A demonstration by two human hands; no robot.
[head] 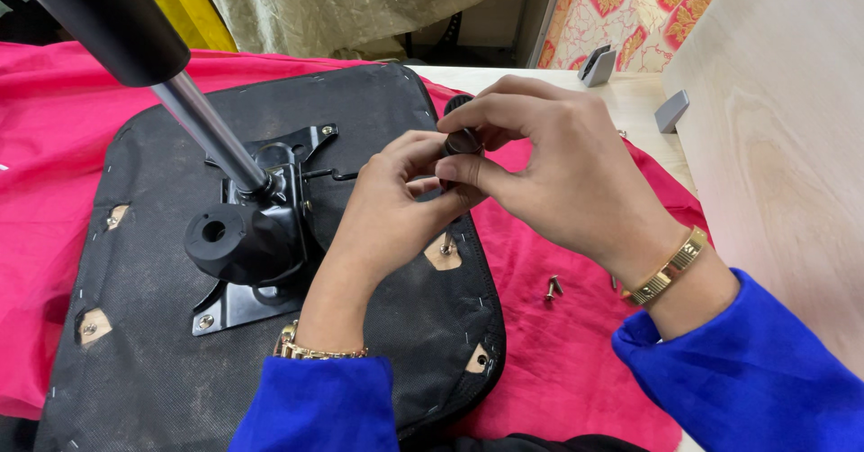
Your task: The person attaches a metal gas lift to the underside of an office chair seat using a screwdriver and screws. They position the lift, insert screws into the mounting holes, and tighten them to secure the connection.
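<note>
Far to the left of your hands, a gas-lift cylinder (189,110) leans up out of the black metal mechanism plate (256,236) bolted to the upturned chair seat (162,344). The seat lies on a pink cloth (54,146). Your left hand (391,204) rises just right of that plate, its fingers curled up and pinching the underside of a small dark cylindrical part (461,141). Your right hand (558,173) comes in from the right and grips the same part, thumb below and fingers over its top. So the part sits between both sets of fingertips, held above the seat's right edge. Below your right wrist, a loose screw (553,286) lies on the cloth.
</note>
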